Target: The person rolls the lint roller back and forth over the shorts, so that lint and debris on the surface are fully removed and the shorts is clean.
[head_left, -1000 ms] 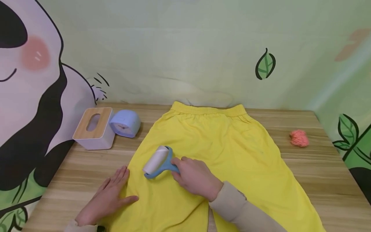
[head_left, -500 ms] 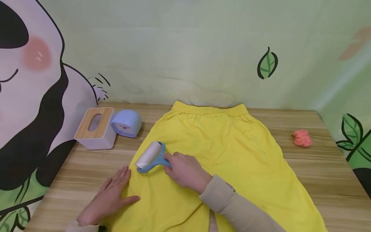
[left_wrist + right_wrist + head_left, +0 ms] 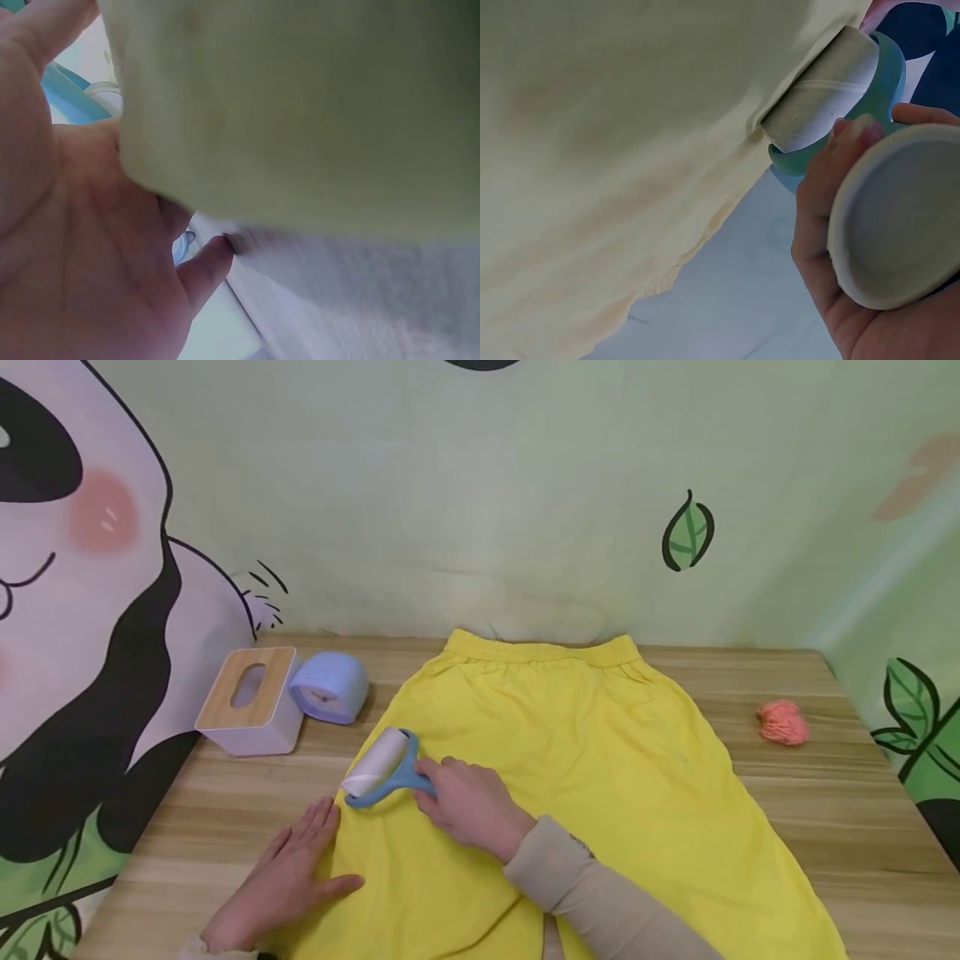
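Note:
Yellow pants (image 3: 570,735) lie spread on the wooden table, elastic waistband toward the wall and lower legs cut off by the frame. My right hand (image 3: 472,802) grips the blue handle of a lint roller (image 3: 377,764), whose white sheet roll is on the cloth near the left edge of the pants. In the right wrist view the roll (image 3: 825,94) meets the fabric, and the handle's round end fills much of the hand. My left hand (image 3: 288,868) rests with straight fingers along the left edge of the pants, thumb on the cloth, just below the roller.
At the back left a white tissue box (image 3: 251,702) with a wooden lid stands next to a small blue clock (image 3: 330,687). A coral ball of yarn (image 3: 783,722) lies to the right of the pants. Behind the table (image 3: 817,793) rises a printed wall.
The lint roller, held in my right hand, has travelled left and slightly upward over the cloth to the left edge of the pants. My left hand has stayed in place.

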`<state>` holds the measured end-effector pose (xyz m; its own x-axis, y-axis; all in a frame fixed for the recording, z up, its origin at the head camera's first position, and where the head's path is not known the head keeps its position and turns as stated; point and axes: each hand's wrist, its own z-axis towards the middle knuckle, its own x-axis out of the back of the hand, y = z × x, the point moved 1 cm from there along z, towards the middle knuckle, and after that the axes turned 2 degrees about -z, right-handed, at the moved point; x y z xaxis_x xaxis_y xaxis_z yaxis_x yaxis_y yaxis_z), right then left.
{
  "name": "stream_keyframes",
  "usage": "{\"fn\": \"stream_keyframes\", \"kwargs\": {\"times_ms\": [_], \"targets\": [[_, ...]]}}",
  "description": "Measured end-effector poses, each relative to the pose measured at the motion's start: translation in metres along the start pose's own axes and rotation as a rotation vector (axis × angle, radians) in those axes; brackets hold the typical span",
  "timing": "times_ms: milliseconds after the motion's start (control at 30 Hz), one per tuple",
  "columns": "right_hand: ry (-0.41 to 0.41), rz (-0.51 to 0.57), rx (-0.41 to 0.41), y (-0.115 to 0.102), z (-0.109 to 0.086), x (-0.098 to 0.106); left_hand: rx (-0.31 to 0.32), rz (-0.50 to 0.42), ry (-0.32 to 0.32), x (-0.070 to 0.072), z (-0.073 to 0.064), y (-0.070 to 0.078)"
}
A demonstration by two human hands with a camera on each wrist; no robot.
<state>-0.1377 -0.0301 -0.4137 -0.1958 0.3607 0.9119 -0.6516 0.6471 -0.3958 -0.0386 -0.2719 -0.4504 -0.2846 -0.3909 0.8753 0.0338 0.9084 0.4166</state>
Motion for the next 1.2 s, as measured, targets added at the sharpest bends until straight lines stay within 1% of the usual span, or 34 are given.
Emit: {"fn": "stream_keyframes", "kwargs": {"times_ms": [167, 300, 467, 600, 733, 833, 967, 1033, 1100, 1200], "targets": [[-0.009, -0.006, -0.011, 0.003, -0.005, 0.0, 0.021, -0.003, -0.018, 0.001, 0.001, -0.001], [-0.025, 0.007, -0.026, 0.01, -0.02, 0.005, 0.034, 0.001, -0.038, -0.001, 0.001, 0.001], [-0.046, 0.06, -0.056, 0.023, -0.052, 0.021, 0.046, 0.013, -0.056, -0.002, 0.002, 0.001], [-0.06, 0.089, -0.088, 0.033, -0.081, 0.036, 0.027, 0.032, -0.037, -0.001, 0.002, 0.0], [-0.075, 0.107, -0.114, 0.043, -0.108, 0.053, 0.028, 0.025, -0.039, 0.001, 0.002, 0.0], [-0.104, 0.119, -0.145, 0.05, -0.125, 0.067, 0.03, 0.016, -0.044, 0.003, 0.001, 0.001], [-0.135, 0.1, -0.172, 0.056, -0.145, 0.081, 0.043, 0.003, -0.059, 0.005, 0.002, 0.003], [-0.139, 0.071, -0.177, 0.057, -0.153, 0.087, 0.047, -0.001, -0.068, 0.005, 0.002, 0.003], [-0.145, 0.035, -0.18, 0.057, -0.159, 0.091, 0.05, -0.006, -0.073, 0.005, 0.003, 0.004], [-0.158, -0.003, -0.174, 0.056, -0.162, 0.096, 0.047, 0.001, -0.069, 0.005, 0.002, 0.006]]}}
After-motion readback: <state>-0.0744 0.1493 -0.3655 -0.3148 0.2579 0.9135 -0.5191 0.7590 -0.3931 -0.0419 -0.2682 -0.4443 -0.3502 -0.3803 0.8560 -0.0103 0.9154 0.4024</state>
